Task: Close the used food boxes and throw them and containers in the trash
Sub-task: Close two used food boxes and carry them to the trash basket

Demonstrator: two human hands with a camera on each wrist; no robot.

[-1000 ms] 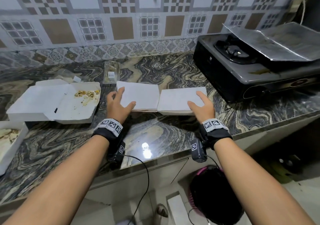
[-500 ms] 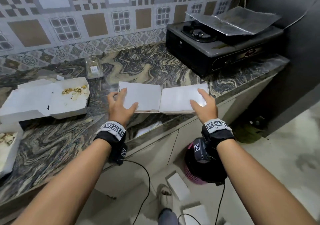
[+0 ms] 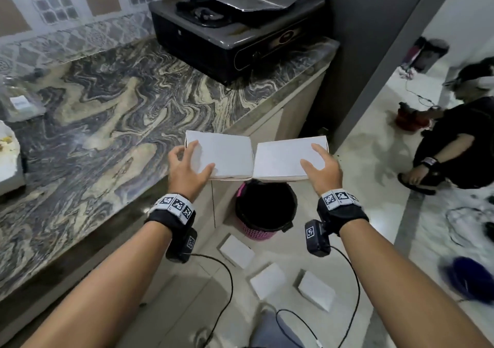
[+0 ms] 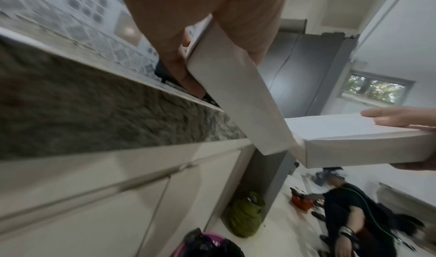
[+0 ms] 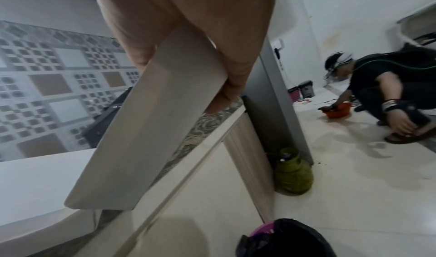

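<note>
I carry two closed white food boxes side by side, past the counter's front edge. My left hand (image 3: 192, 160) grips the left box (image 3: 227, 155), thumb on the lid and fingers at its far side. My right hand (image 3: 319, 164) grips the right box (image 3: 280, 159) the same way. Both boxes hang just above a pink trash bin (image 3: 266, 208) with a black liner on the floor. The left wrist view shows the left box (image 4: 240, 93) edge-on with fingers under it, and the right box (image 4: 354, 141) beside it. The right wrist view shows the right box (image 5: 151, 130) above the bin (image 5: 283, 238).
Three white boxes (image 3: 268, 279) lie on the floor near the bin. The marble counter (image 3: 107, 120) holds an open used box (image 3: 8, 155), a clear container (image 3: 21, 104) and a black stove (image 3: 235, 34). A person (image 3: 454, 139) crouches at right. A green gas cylinder (image 4: 246, 214) stands by the cabinet.
Both hands have lifted the two boxes off the counter and carried them out to the right, over the trash bin. The view has swung right and down.
</note>
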